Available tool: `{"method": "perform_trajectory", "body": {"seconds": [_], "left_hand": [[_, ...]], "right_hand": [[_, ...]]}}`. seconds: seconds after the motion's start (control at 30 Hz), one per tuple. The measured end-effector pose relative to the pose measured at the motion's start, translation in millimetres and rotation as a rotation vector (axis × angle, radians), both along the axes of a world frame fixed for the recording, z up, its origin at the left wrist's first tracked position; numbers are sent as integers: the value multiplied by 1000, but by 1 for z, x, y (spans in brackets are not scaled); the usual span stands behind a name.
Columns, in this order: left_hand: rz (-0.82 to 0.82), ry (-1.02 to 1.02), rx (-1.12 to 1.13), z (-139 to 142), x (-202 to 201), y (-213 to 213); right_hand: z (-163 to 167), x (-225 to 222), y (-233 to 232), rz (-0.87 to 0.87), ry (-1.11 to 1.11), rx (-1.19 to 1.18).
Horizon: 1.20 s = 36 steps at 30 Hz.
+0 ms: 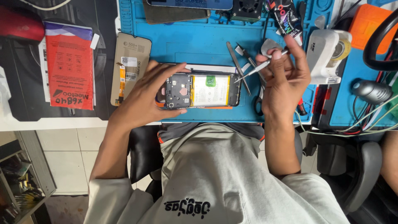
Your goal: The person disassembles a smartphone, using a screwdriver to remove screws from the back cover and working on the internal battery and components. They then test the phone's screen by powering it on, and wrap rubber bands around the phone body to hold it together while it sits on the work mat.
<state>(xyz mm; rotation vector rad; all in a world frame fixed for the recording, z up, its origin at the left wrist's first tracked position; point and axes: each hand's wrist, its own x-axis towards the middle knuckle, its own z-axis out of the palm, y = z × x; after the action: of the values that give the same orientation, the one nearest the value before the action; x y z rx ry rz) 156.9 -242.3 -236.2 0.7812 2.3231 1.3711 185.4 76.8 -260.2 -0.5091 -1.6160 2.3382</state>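
An opened smartphone (207, 91) lies on the blue work mat (186, 41), back cover off, with a dark circuit board at its left end and a white battery in the middle. My left hand (149, 93) grips the phone's left end, fingers spread over its top and bottom edges. My right hand (282, 74) holds metal tweezers (255, 68), whose tip points at the phone's right end. More metal tools (238, 64) lie on the mat just above that end.
A phone screen part in a brown sleeve (130, 68) and a red package (69, 66) lie left of the mat. A glue tube (286, 18), a white tape dispenser (327, 54), a small fan (247, 8) and tangled cables (365, 120) sit at the right.
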Motion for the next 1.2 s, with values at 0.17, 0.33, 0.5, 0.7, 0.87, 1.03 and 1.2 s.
{"method": "perform_trajectory", "body": {"seconds": [0.17,0.33,0.5,0.7,0.87,1.03,1.2], "left_hand": [[7,162,-100,-4,3,1],[20,225,-136,-10,5,0],[24,206,-122,-13,6,-5],[50,203,-69,-13,9,-8],[158,443,71,-4,14,-2],[241,546,204,6,39,29],[368,495,302,11,48,56]], "right_hand": [[-5,7,-17,31,-49,-63],[-8,8,-32,25,-31,-101],[-6,13,-40,43,114,3],[1,15,-42,40,189,38],[15,22,-50,73,241,52],[30,30,-60,-2,200,45],[35,37,-57,-23,240,86]]}}
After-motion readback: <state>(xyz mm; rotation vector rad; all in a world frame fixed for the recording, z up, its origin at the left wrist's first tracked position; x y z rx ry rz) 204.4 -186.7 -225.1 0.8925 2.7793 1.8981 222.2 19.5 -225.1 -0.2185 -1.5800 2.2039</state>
